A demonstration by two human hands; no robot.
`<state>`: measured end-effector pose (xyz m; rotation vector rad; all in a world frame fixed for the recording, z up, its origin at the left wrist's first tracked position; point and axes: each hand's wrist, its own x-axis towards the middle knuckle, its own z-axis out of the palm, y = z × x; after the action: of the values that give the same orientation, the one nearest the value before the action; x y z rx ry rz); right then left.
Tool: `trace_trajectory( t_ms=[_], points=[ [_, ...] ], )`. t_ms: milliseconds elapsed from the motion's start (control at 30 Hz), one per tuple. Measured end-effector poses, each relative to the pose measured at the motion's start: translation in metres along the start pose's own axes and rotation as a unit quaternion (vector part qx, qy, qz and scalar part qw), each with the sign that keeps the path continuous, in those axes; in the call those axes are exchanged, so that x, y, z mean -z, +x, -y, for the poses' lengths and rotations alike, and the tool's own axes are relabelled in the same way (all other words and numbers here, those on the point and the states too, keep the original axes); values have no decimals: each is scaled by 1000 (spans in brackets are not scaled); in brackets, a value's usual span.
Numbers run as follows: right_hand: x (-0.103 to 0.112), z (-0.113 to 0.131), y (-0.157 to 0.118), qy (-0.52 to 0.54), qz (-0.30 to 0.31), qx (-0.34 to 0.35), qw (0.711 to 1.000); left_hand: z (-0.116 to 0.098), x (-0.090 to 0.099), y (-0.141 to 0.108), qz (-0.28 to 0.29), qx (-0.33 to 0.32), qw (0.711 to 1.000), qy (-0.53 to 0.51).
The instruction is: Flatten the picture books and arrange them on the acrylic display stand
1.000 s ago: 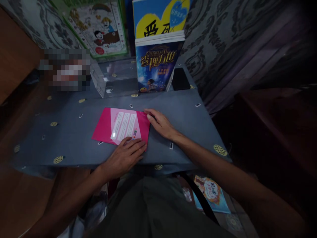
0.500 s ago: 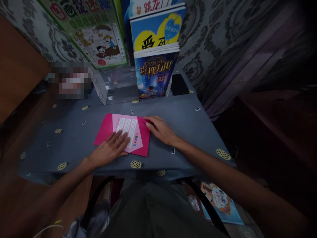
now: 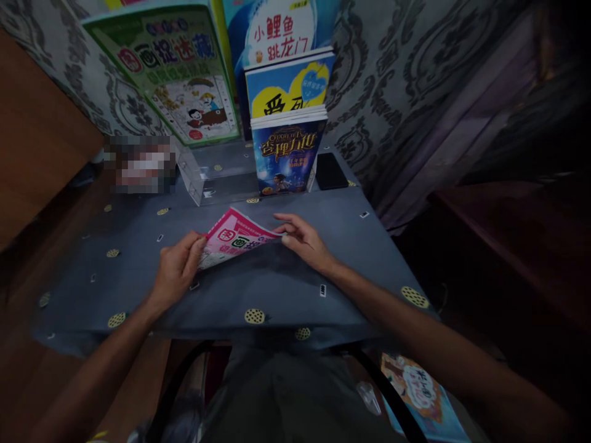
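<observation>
A thin pink book (image 3: 237, 234) is raised off the blue tablecloth and tilted, its front cover showing, with the upper edge bowed. My left hand (image 3: 180, 261) is closed around its left edge, thumb toward me. At the opposite corner, my right hand (image 3: 305, 241) pinches the book between thumb and fingers, the index finger stretched out past it. Part of the lower cover is bent out of sight.
A clear acrylic stand (image 3: 191, 178) on the table (image 3: 300, 301) holds a green picture book (image 3: 184, 80) and a stack of books with a dark blue one (image 3: 286, 154) in front. Right of it lies a black phone (image 3: 331, 171). Another book (image 3: 422, 394) lies below the table edge.
The pink book, earlier flat with its back cover up under both hands, is now lifted and turned to its front cover. My left hand has moved left and closed on its edge.
</observation>
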<state>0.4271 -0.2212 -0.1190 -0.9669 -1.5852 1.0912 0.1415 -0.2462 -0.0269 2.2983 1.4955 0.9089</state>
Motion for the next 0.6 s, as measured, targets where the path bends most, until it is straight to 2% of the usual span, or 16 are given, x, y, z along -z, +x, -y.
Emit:
trace_trajectory(
  t_ms=[100, 200, 267, 367, 467, 533, 600],
  points=[
    [-8, 1, 6, 83, -50, -24, 995, -10, 11, 10, -34, 25, 997, -59],
    [-17, 12, 17, 154, -82, -25, 984, -15, 13, 18, -71, 83, 982, -155],
    [-22, 25, 26, 186, -65, -15, 980, -16, 8, 23, -94, 140, 952, -254],
    [-24, 42, 38, 196, -24, -22, 980, -11, -4, 25, -114, 217, 886, -394],
    [-23, 42, 47, 196, 4, -65, 978, 6, -19, 20, -98, 282, 843, -448],
    [-24, 30, 49, 186, 20, -104, 977, 24, -26, 16, -60, 314, 845, -429],
    [-28, 12, 48, 161, 25, -142, 976, 42, -31, 11, -10, 321, 873, -367]
  ],
)
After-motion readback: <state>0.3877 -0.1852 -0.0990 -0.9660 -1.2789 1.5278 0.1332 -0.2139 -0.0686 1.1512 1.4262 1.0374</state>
